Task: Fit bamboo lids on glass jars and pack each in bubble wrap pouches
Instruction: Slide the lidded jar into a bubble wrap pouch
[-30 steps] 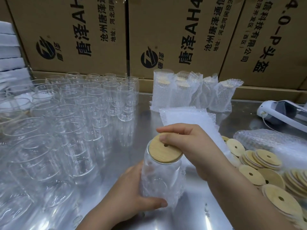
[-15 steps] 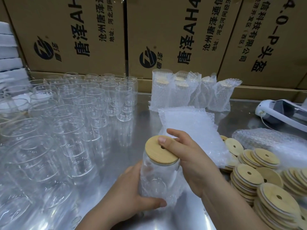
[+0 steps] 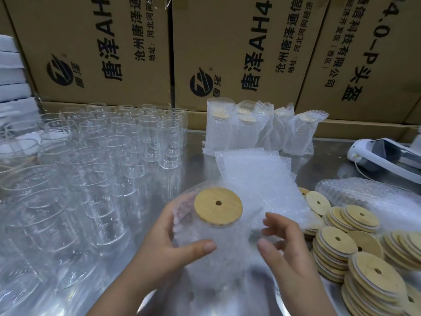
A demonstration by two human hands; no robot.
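Note:
A glass jar [image 3: 211,252] stands in front of me inside a bubble wrap pouch [image 3: 230,261], with a round bamboo lid [image 3: 218,206] seated on its mouth. My left hand [image 3: 166,252] grips the pouch and jar from the left, thumb across the front. To the right of the jar my right hand [image 3: 282,249] has its fingers spread, fingertips touching the pouch's edge without clasping it. Stacks of loose bamboo lids [image 3: 355,254] lie at the right. Flat pouches [image 3: 252,169] lie behind the jar.
Several empty glass jars [image 3: 91,160] crowd the left half of the metal table [image 3: 196,165]. Wrapped jars [image 3: 262,131] stand at the back against cardboard boxes [image 3: 239,49]. A white device [image 3: 385,156] and a bubble wrap bundle [image 3: 364,192] sit at the right.
My right hand has come off the lid and dropped beside the jar. The pouch now reaches up around the jar, and the lid sits flat on top.

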